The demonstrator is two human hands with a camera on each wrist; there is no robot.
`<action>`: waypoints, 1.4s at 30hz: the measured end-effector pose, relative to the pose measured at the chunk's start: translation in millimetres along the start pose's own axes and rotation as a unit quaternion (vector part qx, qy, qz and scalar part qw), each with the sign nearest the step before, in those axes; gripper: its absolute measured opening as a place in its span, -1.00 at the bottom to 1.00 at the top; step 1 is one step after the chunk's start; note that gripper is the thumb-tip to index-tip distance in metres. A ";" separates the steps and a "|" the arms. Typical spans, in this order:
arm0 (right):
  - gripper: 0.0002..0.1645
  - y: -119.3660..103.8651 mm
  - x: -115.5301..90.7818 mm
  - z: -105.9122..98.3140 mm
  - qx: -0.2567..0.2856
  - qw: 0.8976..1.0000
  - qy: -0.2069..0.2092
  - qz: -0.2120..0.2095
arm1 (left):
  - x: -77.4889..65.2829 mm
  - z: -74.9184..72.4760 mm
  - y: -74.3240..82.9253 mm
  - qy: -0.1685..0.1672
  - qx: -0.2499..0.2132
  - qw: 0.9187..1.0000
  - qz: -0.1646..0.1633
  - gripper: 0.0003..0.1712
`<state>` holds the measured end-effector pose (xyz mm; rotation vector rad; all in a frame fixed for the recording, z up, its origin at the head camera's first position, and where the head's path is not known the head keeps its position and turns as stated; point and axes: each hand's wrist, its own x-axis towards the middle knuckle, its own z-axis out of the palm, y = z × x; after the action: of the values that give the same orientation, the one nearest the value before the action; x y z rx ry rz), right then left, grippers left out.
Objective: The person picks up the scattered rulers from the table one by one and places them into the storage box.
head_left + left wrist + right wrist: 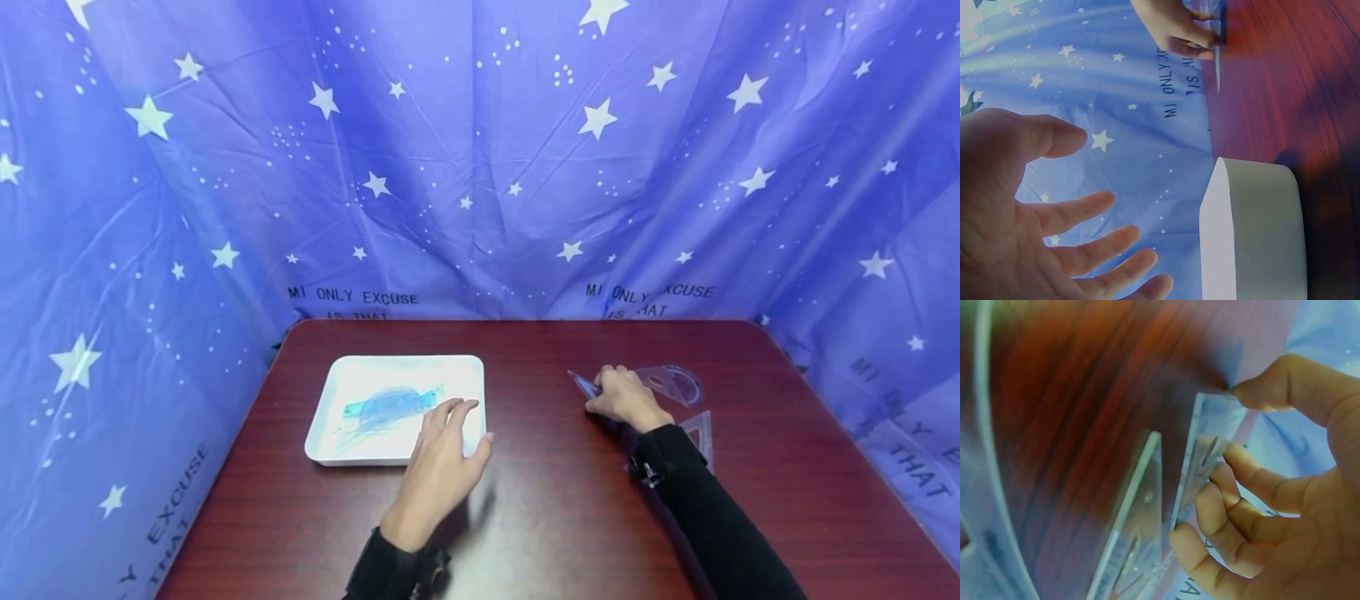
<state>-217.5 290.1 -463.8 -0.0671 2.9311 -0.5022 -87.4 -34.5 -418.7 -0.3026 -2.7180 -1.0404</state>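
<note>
My right hand (626,396) grips a clear plastic set square (1210,425) at the right of the table. In the right wrist view the thumb is at its top edge and the fingers lie against its face. Beside it is another clear set square (1147,519), with a curved clear edge, apparently a protractor (988,425), farther left. My left hand (442,467) hovers by the near right corner of a white tray (322,433), fingers spread and holding nothing. Inside the tray lie a bluish protractor (390,408) and a blue ruler (430,398), overlapping.
Behind and right of my right hand a clear protractor (692,385) overlaps a set square (663,379). Another triangular piece (707,433) is partly hidden by my right sleeve. A blue star-printed curtain (480,167) hangs behind the brown table (547,500).
</note>
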 end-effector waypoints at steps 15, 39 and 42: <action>-0.47 -60.7 -58.7 -34.8 0.027 0.994 0.047 -0.090 | -4.7 11.1 7.0 -0.037 -0.095 0.995 -0.004 -0.47; -0.42 -139.4 -124.0 -26.2 0.003 0.943 0.189 -0.275 | -1.0 41.6 34.5 -0.021 -0.498 0.863 -0.081 -0.64; -0.41 -141.6 -123.4 -23.9 -0.002 0.937 0.204 -0.285 | 0.9 41.8 36.3 -0.003 -0.503 0.860 -0.081 -0.68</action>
<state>-97.7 173.4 -375.1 -0.9421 3.2899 -0.6503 -83.9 20.3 -425.9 -0.2131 -1.9531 -2.4269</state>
